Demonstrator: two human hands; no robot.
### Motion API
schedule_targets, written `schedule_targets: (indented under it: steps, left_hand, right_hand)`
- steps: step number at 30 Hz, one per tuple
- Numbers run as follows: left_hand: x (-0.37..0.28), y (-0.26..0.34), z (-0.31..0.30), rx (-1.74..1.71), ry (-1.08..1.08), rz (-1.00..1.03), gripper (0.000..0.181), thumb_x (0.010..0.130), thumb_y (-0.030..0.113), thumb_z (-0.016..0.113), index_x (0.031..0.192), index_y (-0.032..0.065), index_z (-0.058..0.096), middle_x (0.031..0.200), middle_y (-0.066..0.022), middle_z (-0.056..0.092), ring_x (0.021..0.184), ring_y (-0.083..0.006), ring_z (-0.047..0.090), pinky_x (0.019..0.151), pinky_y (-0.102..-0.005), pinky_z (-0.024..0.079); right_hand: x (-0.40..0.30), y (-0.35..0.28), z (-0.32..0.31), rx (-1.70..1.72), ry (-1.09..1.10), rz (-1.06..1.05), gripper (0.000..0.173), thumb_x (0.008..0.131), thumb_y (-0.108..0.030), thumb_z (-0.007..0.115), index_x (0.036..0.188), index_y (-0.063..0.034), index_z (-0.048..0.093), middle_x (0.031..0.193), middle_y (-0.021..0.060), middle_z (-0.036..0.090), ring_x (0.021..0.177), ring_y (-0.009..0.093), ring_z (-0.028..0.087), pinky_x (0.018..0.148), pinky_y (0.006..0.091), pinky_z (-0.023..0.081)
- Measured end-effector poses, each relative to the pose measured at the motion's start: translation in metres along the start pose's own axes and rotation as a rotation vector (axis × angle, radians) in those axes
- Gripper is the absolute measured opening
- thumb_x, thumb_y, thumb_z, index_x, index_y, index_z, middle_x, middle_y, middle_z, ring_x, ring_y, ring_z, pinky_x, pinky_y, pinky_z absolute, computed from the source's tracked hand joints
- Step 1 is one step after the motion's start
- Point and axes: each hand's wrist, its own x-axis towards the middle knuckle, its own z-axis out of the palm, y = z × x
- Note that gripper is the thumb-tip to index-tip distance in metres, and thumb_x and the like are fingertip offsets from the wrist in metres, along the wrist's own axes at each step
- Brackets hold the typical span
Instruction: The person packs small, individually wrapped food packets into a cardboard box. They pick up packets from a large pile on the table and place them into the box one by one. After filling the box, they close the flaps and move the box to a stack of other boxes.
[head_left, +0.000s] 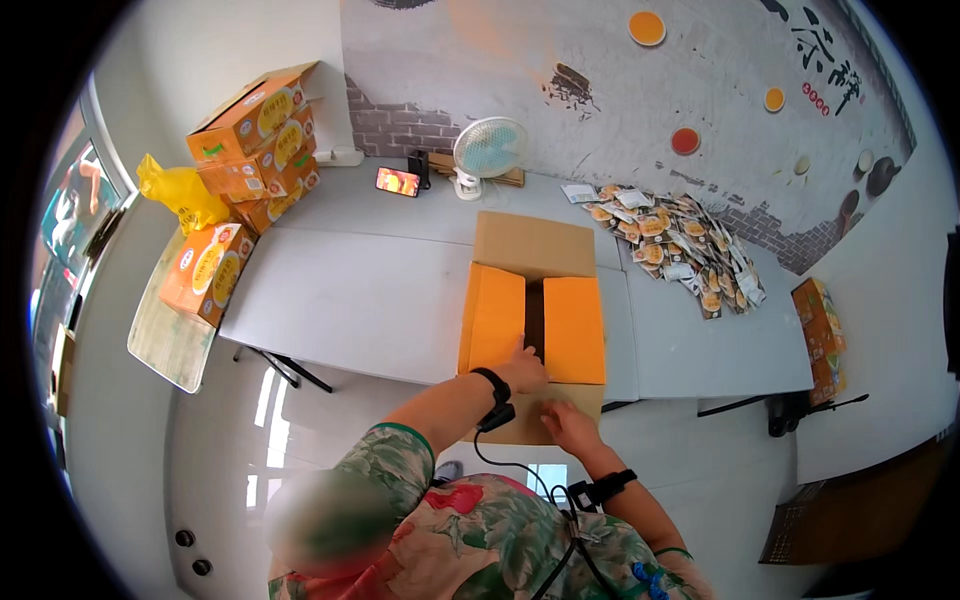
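A cardboard carton (534, 240) stands before me at the front of the table, its flaps spread. Its two orange side flaps (574, 330) are folded inward, leaving a dark gap between them. My left hand (527, 370) reaches over the near end of the carton, index finger extended at the inner edge of the left flap. Its other fingers are partly bent. On the plain brown near flap (517, 420), which hangs outward, my right hand (574, 429) rests with its fingers slightly apart. What the carton holds is hidden from view.
Many small printed packets (675, 240) lie heaped on the right of the table (352, 300). Behind the carton stand a small fan (487, 154) and a phone (397, 181). Orange cartons (255, 127) are stacked at the left beside a yellow plastic bag (184, 193). More cartons (819, 341) stand right.
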Motion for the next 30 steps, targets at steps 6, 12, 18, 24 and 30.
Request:
schedule_targets:
  steps: [6,12,18,24,30]
  left_hand:
    - [-0.015,-0.014,-0.028,0.170,0.024,0.119,0.035,0.090,0.033,0.040,0.089,0.0127,0.068,0.084,-0.0024,0.064,0.099,-0.0235,0.050,0.106,-0.0574,0.003]
    - [-0.044,-0.030,-0.048,0.273,0.228,0.143,0.031,0.087,0.033,0.045,0.081,0.0136,0.068,0.082,-0.0013,0.064,0.095,-0.0235,0.053,0.105,-0.0577,0.008]
    - [-0.119,-0.079,-0.067,0.238,0.279,-0.257,0.031,0.080,0.039,0.052,0.084,0.0121,0.066,0.079,-0.0063,0.063,0.095,-0.0252,0.054,0.105,-0.0588,0.006]
    - [-0.154,-0.112,0.005,0.107,0.330,-0.070,0.046,0.065,0.049,0.067,0.097,0.0157,0.066,0.111,-0.0091,0.054,0.115,-0.0295,0.041,0.105,-0.0586,0.010]
    - [-0.131,-0.104,0.048,0.085,0.308,0.000,0.053,0.063,0.050,0.070,0.105,0.0182,0.063,0.134,-0.0103,0.037,0.134,-0.0335,0.012,0.105,-0.0588,0.010]
  right_hand:
    - [0.023,0.001,-0.004,-0.011,0.141,0.020,0.026,0.087,-0.023,0.050,0.109,-0.0097,0.053,0.095,0.0159,0.058,0.083,0.036,0.058,0.069,0.0430,0.047]
    - [0.058,0.008,0.008,-0.177,0.071,0.064,0.030,0.090,-0.031,0.043,0.097,-0.0072,0.059,0.084,0.0185,0.061,0.078,0.039,0.057,0.067,0.0467,0.046]
    - [0.065,-0.016,-0.015,-0.337,-0.031,0.110,0.045,0.091,-0.040,0.035,0.082,-0.0067,0.064,0.078,0.0168,0.062,0.075,0.036,0.059,0.065,0.0458,0.047]
    - [0.074,-0.019,-0.002,-0.389,-0.122,0.106,0.054,0.091,-0.047,0.031,0.079,-0.0066,0.065,0.077,0.0148,0.063,0.074,0.035,0.060,0.063,0.0442,0.047]
    - [0.078,-0.032,-0.002,-0.439,-0.219,0.147,0.053,0.090,-0.050,0.032,0.086,-0.0076,0.064,0.080,0.0147,0.064,0.079,0.033,0.061,0.065,0.0445,0.047]
